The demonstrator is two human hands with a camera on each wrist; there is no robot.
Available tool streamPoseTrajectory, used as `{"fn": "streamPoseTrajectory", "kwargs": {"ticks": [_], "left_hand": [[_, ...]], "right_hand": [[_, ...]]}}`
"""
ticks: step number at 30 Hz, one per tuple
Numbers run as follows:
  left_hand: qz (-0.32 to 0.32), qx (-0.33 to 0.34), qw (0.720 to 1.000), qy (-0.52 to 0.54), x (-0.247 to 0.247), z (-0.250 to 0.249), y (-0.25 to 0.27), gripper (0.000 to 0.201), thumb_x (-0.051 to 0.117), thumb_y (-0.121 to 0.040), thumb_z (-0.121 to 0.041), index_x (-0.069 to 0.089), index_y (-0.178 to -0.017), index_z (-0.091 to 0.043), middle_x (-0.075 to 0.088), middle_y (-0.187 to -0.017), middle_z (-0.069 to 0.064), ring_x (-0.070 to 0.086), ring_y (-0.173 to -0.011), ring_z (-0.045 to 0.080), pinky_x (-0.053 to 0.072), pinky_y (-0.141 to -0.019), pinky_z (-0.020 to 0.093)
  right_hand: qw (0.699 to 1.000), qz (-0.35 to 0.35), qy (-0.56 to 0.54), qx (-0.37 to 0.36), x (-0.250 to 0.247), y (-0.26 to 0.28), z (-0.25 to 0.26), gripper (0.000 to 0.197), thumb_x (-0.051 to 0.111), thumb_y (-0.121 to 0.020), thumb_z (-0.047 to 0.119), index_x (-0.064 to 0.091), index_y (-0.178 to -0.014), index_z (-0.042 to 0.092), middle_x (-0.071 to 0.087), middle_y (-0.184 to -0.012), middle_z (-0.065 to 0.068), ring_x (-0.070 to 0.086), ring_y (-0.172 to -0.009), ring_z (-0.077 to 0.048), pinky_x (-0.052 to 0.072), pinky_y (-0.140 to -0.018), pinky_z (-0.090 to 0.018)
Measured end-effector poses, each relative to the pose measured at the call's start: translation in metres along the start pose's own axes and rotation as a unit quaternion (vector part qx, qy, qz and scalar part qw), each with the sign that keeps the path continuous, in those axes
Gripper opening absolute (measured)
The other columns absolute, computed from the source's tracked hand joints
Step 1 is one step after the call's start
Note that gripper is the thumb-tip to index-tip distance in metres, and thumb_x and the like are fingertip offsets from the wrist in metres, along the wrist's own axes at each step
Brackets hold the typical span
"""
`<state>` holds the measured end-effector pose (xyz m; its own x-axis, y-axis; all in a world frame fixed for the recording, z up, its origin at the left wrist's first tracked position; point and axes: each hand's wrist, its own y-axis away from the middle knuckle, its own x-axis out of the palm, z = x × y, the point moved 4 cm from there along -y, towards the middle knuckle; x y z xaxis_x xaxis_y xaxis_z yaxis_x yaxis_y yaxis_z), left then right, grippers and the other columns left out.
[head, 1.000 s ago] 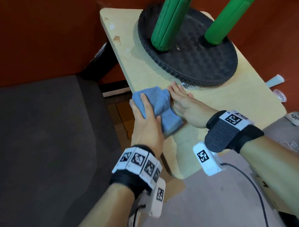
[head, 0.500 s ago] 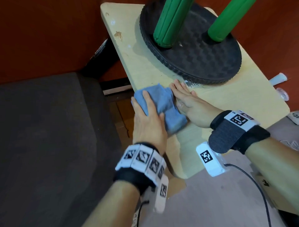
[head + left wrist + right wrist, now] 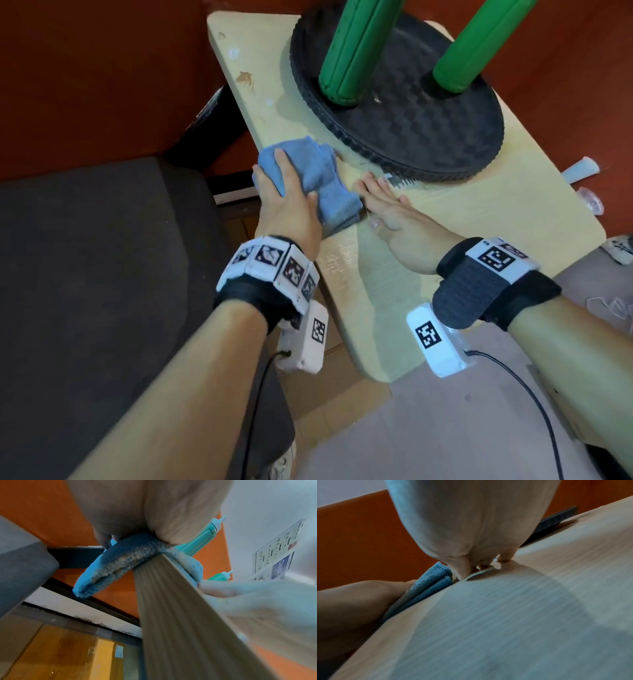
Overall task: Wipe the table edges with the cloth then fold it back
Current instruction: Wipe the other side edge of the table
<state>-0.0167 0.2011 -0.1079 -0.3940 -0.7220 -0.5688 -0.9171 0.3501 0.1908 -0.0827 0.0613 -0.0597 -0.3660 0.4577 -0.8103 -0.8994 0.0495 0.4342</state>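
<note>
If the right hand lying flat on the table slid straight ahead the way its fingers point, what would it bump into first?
Probably the black round base: the right hand lies flat on the table, fingertips aimed at its ribbed rim, almost touching.

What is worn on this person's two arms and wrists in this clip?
Both forearms are bare, with no sleeves. The left hand has a black wrist strap carrying a row of white blocks printed with black square markers, and a white box with a marker and a black cable hangs below. The right hand has a black and grey strap, a white marker plate, and a similar white cabled box.
</note>
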Motion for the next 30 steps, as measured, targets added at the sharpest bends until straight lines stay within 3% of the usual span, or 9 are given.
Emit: {"fn": "streamPoseTrajectory", "kwargs": {"ticks": [2, 3, 6, 12, 16, 19, 22, 25, 30], "left_hand": [[0.003, 0.0, 0.999, -0.032, 0.011, -0.004, 0.034, 0.07, 0.031, -0.1, -0.028, -0.018, -0.149, -0.018, -0.022, -0.155, 0.02, 0.047, -0.121, 0.041, 0.041, -0.074, 0.029], [0.023, 0.003, 0.999, -0.034, 0.021, -0.006, 0.057, 0.072, 0.031, -0.1, -0.029, -0.022, -0.148, -0.021, -0.026, -0.155, 0.017, 0.051, -0.114, 0.041, 0.041, -0.068, 0.029], [0.075, 0.003, 0.997, -0.008, 0.037, -0.008, 0.096, 0.074, 0.029, -0.099, -0.033, -0.03, -0.144, -0.028, -0.037, -0.152, 0.007, 0.049, -0.12, 0.035, 0.051, -0.077, 0.038], [0.001, -0.018, 1.0, 0.017, -0.01, -0.004, -0.01, 0.066, 0.029, -0.101, -0.028, -0.013, -0.151, -0.018, -0.02, -0.156, 0.019, 0.027, -0.139, 0.038, 0.037, -0.101, 0.035], [0.016, -0.003, 1.0, -0.015, -0.001, -0.007, 0.021, 0.068, 0.03, -0.101, -0.027, -0.017, -0.15, -0.021, -0.021, -0.156, 0.017, 0.052, -0.113, 0.042, 0.035, -0.068, 0.029], [0.075, 0.009, 0.997, 0.006, 0.018, -0.002, 0.058, 0.072, 0.029, -0.1, -0.03, -0.029, -0.145, -0.031, -0.035, -0.153, 0.003, 0.041, -0.129, 0.034, 0.04, -0.08, 0.028], [0.037, 0.005, 0.999, -0.006, 0.002, 0.0, 0.019, 0.07, 0.029, -0.101, -0.029, -0.021, -0.148, -0.021, -0.028, -0.155, 0.013, 0.036, -0.133, 0.037, 0.04, -0.09, 0.03], [-0.001, -0.016, 1.0, -0.019, -0.024, -0.004, -0.036, 0.066, 0.03, -0.101, -0.028, -0.011, -0.152, -0.015, -0.017, -0.156, 0.02, 0.029, -0.137, 0.043, 0.039, -0.097, 0.038], [0.038, -0.014, 0.999, -0.015, -0.026, -0.001, -0.03, 0.065, 0.026, -0.102, -0.03, -0.018, -0.149, -0.024, -0.022, -0.157, 0.015, 0.053, -0.113, 0.041, 0.045, -0.08, 0.033]], "right_hand": [[1.0, -0.003, -0.004, 0.0, 0.002, -0.001, -0.001, 0.063, 0.029, -0.098, 0.002, 0.002, -0.15, 0.026, -0.013, -0.158, 0.01, -0.013, -0.144, -0.004, -0.008, -0.119, -0.032], [1.0, -0.004, -0.004, -0.001, 0.002, -0.001, -0.001, 0.065, 0.029, -0.096, 0.0, 0.002, -0.15, 0.026, -0.012, -0.158, 0.011, -0.013, -0.144, -0.003, -0.008, -0.119, -0.032], [1.0, -0.008, 0.001, -0.005, 0.003, -0.001, -0.002, 0.069, 0.028, -0.094, -0.004, 0.002, -0.15, 0.027, -0.013, -0.158, 0.011, -0.014, -0.144, -0.003, -0.008, -0.119, -0.032], [1.0, -0.003, 0.014, 0.0, 0.002, -0.002, -0.001, 0.062, 0.031, -0.099, 0.007, 0.0, -0.15, 0.026, -0.015, -0.158, 0.011, -0.015, -0.144, -0.003, -0.007, -0.119, -0.033], [0.999, 0.0, 0.034, 0.003, 0.0, -0.003, -0.001, 0.064, 0.032, -0.098, 0.005, 0.001, -0.15, 0.026, -0.014, -0.158, 0.011, -0.013, -0.144, -0.004, -0.005, -0.12, -0.032], [0.998, 0.001, 0.064, 0.004, -0.005, -0.003, 0.003, 0.067, 0.034, -0.095, 0.002, 0.002, -0.15, 0.022, -0.012, -0.159, 0.008, -0.009, -0.146, -0.005, -0.001, -0.12, -0.028], [0.995, -0.036, 0.09, -0.037, -0.018, -0.005, 0.018, 0.058, 0.035, -0.093, -0.003, 0.02, -0.147, 0.007, 0.008, -0.16, -0.001, 0.007, -0.146, -0.012, 0.007, -0.112, -0.018], [0.992, -0.051, 0.097, -0.062, -0.027, -0.008, 0.03, 0.05, 0.035, -0.095, -0.001, 0.028, -0.143, 0.009, 0.014, -0.159, 0.001, 0.013, -0.144, -0.011, 0.011, -0.109, -0.018], [0.994, -0.039, 0.083, -0.053, -0.026, -0.025, 0.031, 0.054, 0.035, -0.098, 0.009, 0.018, -0.149, 0.017, 0.007, -0.16, 0.006, 0.012, -0.146, -0.013, 0.013, -0.118, -0.029]]}}
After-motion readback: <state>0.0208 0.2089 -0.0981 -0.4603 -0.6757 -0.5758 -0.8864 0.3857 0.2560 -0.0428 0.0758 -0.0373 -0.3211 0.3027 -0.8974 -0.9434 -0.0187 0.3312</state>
